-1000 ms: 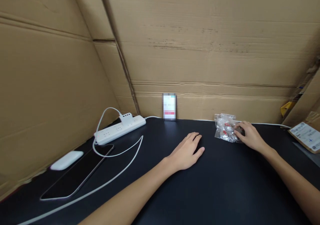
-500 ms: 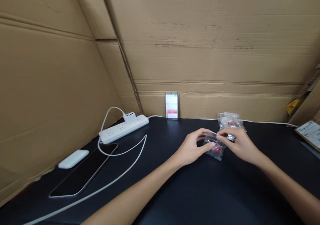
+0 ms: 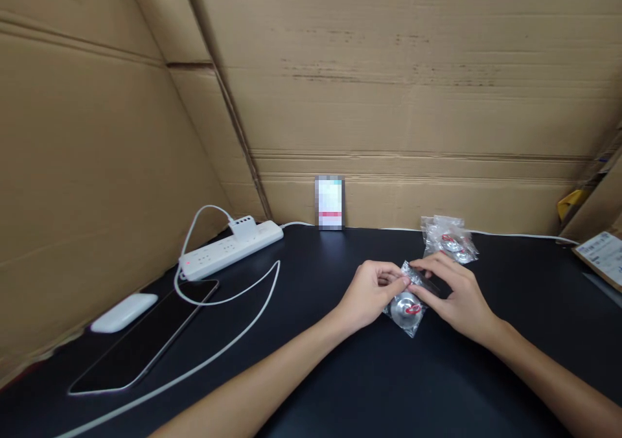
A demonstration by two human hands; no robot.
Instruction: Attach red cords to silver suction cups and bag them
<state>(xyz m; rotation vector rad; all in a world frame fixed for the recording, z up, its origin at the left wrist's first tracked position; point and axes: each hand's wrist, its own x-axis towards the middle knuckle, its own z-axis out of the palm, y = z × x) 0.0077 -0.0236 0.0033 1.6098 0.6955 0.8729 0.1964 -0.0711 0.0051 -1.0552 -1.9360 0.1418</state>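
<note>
Both hands meet over the middle of the black table (image 3: 369, 386). A small clear plastic bag (image 3: 407, 307) with a round silver part marked in red inside is pinched at its top edge between my left hand (image 3: 369, 290) and my right hand (image 3: 454, 293). The bag hangs just above the table surface. Behind my right hand, by the cardboard wall, lies a pile of similar clear bags (image 3: 449, 238) with red-marked silver parts.
A white power strip (image 3: 230, 250) with a plugged charger lies at the back left, its white cable (image 3: 233, 334) looping forward. A dark phone (image 3: 146, 335) and a white case (image 3: 124, 312) lie left. A small card (image 3: 329, 203) leans on the cardboard wall (image 3: 389, 101). A labelled box (image 3: 600, 256) sits at the right edge.
My right hand took one bag from the pile and brought it toward the middle. My left hand lifted off the table and joined it on the bag's top edge.
</note>
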